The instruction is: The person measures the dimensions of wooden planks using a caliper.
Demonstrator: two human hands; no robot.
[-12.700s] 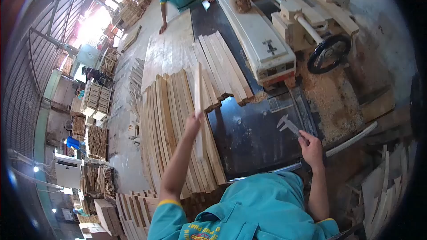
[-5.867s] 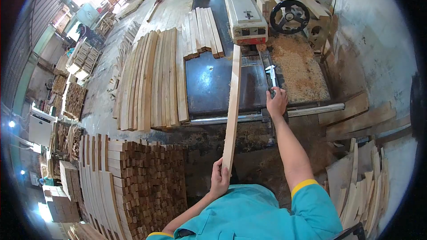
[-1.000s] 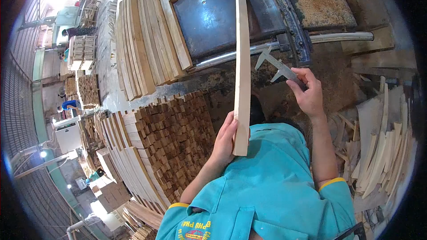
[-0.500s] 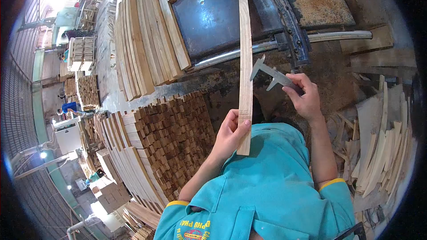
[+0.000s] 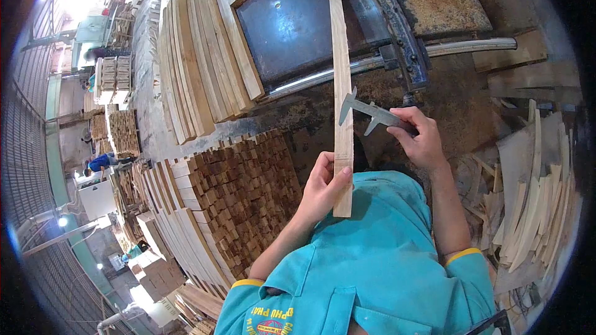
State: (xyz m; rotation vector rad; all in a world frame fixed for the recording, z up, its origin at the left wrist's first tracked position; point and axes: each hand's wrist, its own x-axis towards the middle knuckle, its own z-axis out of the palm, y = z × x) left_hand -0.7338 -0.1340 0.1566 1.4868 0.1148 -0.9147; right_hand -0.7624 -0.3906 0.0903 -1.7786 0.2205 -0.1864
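A long, narrow wooden strip [image 5: 342,74] runs from near my body up over the dark metal machine table [image 5: 285,31]. My left hand [image 5: 325,186] is closed around its near end, thumb across the top face. In my right hand [image 5: 418,138] is a metal vernier caliper [image 5: 377,111], gripped at its far end between thumb and fingers. The caliper's jaws point toward the strip, and its outer jaw overlaps the strip's middle in this view.
Long boards [image 5: 205,56] lie left of the machine table. Below them stands a big stack of wood pieces [image 5: 245,198], end grain showing. A metal rail [image 5: 472,46] crosses in front of the machine. Thin offcuts [image 5: 537,211] pile up at right. A person in blue [image 5: 100,162] is far left.
My right hand has moved slightly left, bringing the caliper's outer jaw from beside the strip to over it. My left hand keeps its hold on the strip.
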